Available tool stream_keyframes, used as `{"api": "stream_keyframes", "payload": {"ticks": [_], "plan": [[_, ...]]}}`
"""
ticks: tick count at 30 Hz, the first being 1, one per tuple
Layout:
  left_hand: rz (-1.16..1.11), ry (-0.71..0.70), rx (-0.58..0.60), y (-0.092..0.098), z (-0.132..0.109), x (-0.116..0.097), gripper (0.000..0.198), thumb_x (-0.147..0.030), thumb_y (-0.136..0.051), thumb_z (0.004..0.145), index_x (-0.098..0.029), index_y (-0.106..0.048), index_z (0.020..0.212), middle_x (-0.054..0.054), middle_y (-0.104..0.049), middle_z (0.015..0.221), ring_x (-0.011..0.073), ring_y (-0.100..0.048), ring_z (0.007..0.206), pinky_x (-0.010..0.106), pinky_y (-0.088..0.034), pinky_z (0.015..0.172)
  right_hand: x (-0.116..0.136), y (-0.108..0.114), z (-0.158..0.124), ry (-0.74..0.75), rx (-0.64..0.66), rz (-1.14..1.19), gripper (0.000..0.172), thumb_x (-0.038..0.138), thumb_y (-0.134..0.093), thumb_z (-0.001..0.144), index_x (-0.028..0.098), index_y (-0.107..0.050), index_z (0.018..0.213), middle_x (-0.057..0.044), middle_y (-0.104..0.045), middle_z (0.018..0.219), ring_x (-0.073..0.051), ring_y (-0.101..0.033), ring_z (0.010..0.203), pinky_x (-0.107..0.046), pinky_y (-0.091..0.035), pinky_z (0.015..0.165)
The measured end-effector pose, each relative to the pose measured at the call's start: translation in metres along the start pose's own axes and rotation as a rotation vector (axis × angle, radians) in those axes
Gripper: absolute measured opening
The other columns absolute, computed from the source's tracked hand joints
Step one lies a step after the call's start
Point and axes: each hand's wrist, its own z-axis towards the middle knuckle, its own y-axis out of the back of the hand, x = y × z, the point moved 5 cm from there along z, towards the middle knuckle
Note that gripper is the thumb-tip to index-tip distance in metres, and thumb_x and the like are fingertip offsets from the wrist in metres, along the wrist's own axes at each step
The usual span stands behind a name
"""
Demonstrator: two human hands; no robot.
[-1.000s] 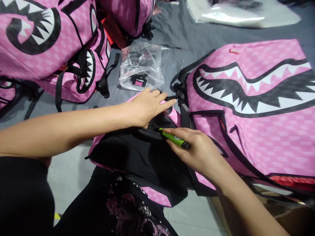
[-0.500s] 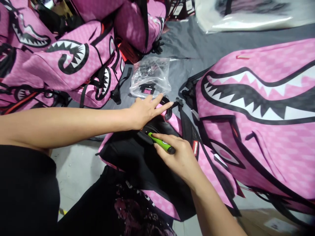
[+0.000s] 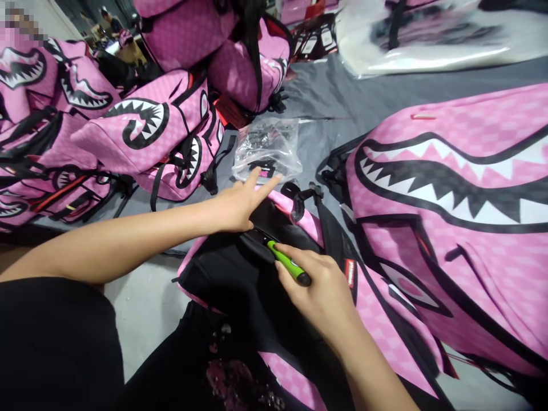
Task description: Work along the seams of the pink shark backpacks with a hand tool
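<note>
A pink and black backpack (image 3: 222, 279) lies before me with its black side up. Pinched in my right hand (image 3: 319, 279) is a green-handled tool (image 3: 287, 262) with a black end cap; its dark tip meets the edge of a slit in the black fabric. I cannot make out what kind of tip it has. My left hand (image 3: 242, 202) rests on the upper part of the same bag, fingers spread and thumb by the slit. Just beyond those fingers sits a clear plastic bag (image 3: 268, 145) with a dark, pink-marked tag (image 3: 263, 171) in it.
A large pink backpack (image 3: 449, 171) with a shark-mouth print lies at right. More pink backpacks (image 3: 141, 125) are heaped at left. Far back are a clear-wrapped package (image 3: 411, 51) and several dark tags (image 3: 317, 43). Grey cloth (image 3: 334, 97) covers the table. People (image 3: 112, 25) appear in the distance.
The view has tilted up slightly, so most things sit lower and further right in the picture. My left hand has shifted slightly left relative to the clear bag. The tool stays at the slit.
</note>
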Motion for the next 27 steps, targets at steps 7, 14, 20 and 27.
{"api": "stream_keyframes", "payload": {"ticks": [7,14,20,27], "plan": [[-0.037,0.004,-0.069,-0.009,0.007,0.001,0.105,-0.022,-0.065,0.077,-0.024,0.001,0.158,0.019,-0.029,0.155,0.029,-0.061,0.117,0.036,-0.053,0.087,-0.009,-0.015,0.006,-0.056,-0.085,0.047,0.023,0.031,-0.059,0.09,0.023,-0.072,0.107,-0.006,-0.077,0.1,-0.023,-0.072,0.086,-0.043,-0.048,0.084],[-0.068,-0.019,-0.032,-0.008,0.011,-0.001,0.102,-0.019,-0.068,0.077,-0.019,-0.005,0.158,0.022,-0.028,0.155,0.0304,-0.062,0.115,0.038,-0.053,0.089,-0.002,-0.02,0.011,-0.172,-0.147,0.103,0.023,0.031,-0.064,0.088,0.021,-0.073,0.107,-0.007,-0.077,0.101,-0.024,-0.072,0.087,-0.044,-0.05,0.088],[-0.101,-0.045,-0.038,-0.008,0.013,0.001,0.1,-0.014,-0.067,0.076,-0.017,-0.009,0.158,0.023,-0.03,0.153,0.0307,-0.061,0.115,0.036,-0.053,0.087,0.002,-0.019,0.014,-0.224,-0.116,0.123,0.024,0.03,-0.065,0.087,0.02,-0.074,0.107,-0.007,-0.077,0.103,-0.025,-0.072,0.091,-0.045,-0.053,0.088],[-0.111,-0.059,-0.027,-0.008,0.014,0.001,0.098,-0.013,-0.067,0.077,-0.015,-0.011,0.157,0.025,-0.031,0.151,0.0311,-0.061,0.115,0.038,-0.053,0.087,0.003,-0.019,0.017,-0.257,-0.093,0.115,0.024,0.03,-0.065,0.087,0.02,-0.075,0.107,-0.007,-0.076,0.104,-0.026,-0.072,0.095,-0.047,-0.055,0.091]]}}
